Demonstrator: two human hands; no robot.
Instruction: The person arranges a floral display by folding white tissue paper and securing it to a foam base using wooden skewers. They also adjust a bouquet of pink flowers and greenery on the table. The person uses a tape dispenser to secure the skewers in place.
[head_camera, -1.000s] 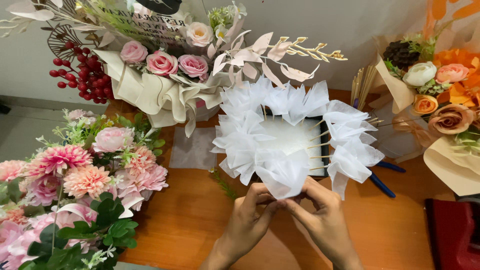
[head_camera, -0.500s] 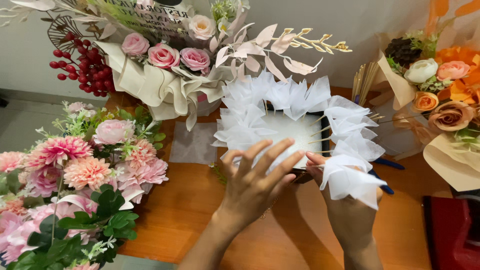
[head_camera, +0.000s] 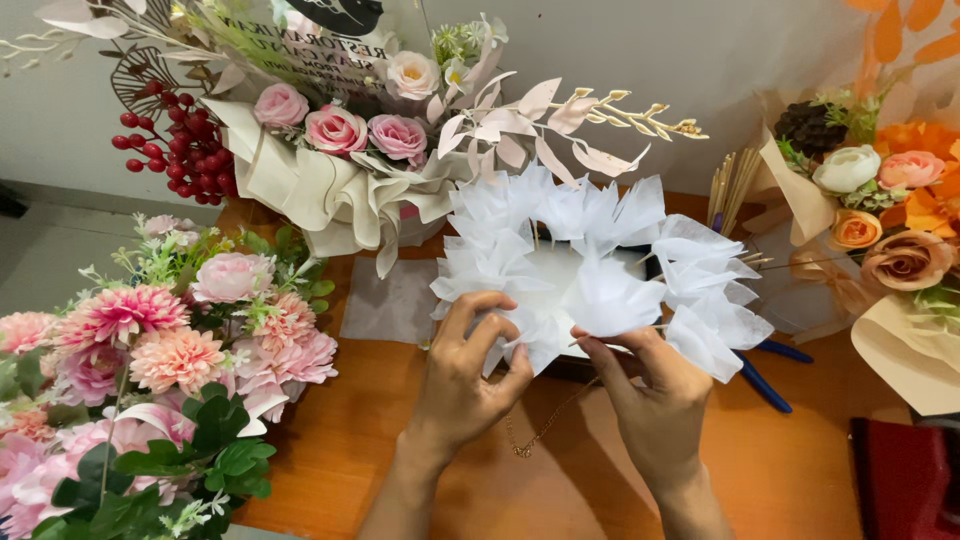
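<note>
A round arrangement of white folded paper ruffles on thin wooden sticks (head_camera: 590, 265) rests over a dark base on the orange table. My left hand (head_camera: 468, 372) cups its near-left edge, thumb and fingers curled around the ruffles. My right hand (head_camera: 645, 385) pinches a stick with a white ruffle at the arrangement's near side. A thin gold bracelet (head_camera: 545, 428) hangs from my left wrist.
A pink and peach flower bouquet (head_camera: 150, 350) fills the left. A cream-wrapped bouquet (head_camera: 330, 150) with pink roses and red berries stands behind. An orange and peach bouquet (head_camera: 880, 220) sits at right. Blue-handled pliers (head_camera: 770, 375) and a bundle of wooden sticks (head_camera: 730, 185) lie right of the ruffles.
My left hand slid from lying flat over the arrangement's middle to its near-left edge. My right hand brought its white ruffle inward to the arrangement's near side.
</note>
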